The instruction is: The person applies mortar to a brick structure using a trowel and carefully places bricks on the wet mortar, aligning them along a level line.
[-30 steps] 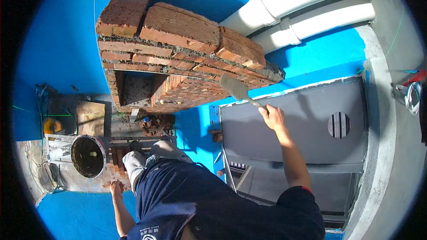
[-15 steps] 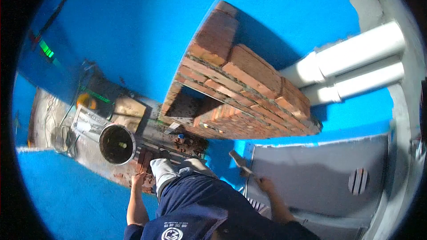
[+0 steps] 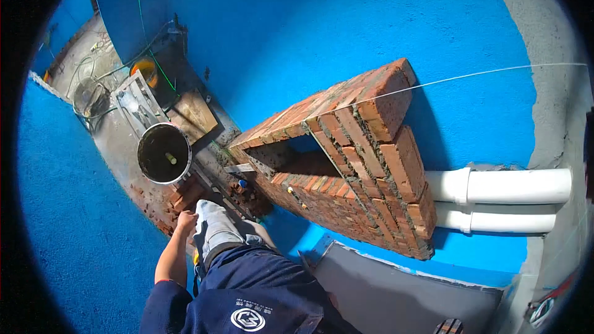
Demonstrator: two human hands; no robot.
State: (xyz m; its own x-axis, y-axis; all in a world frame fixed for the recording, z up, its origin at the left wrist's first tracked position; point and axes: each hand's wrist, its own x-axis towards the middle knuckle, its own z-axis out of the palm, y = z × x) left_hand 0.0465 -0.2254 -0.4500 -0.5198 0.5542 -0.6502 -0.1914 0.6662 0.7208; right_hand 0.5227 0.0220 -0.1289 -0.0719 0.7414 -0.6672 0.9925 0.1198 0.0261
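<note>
My left hand (image 3: pixel 184 221) is lowered beside my left knee, next to several loose red bricks (image 3: pixel 185 196) on the floor. Its fingers look closed, but what they hold is hidden. Just beyond the bricks stands a round bucket (image 3: pixel 164 153) of dark mortar with a pale stick-like piece in it. Of my right arm only a sliver of skin shows at the right side of my torso; its fingers are hidden. In front of me rises a red brick wall (image 3: pixel 390 173) with mortar joints and a rectangular opening.
A white string line (image 3: pixel 482 77) crosses the brick wall's top. Two white pipes (image 3: pixel 513 187) run from behind it to the right. A board (image 3: pixel 195 115), a pale metal frame (image 3: pixel 139 104), an orange-rimmed bucket (image 3: pixel 146 71) and cables lie at the left. Blue walls enclose the space.
My view has turned and shifted, so the wall sits lower and farther right. My right hand, which held a trowel out at the right, has gone behind my body. My left hand remains low by the bricks.
</note>
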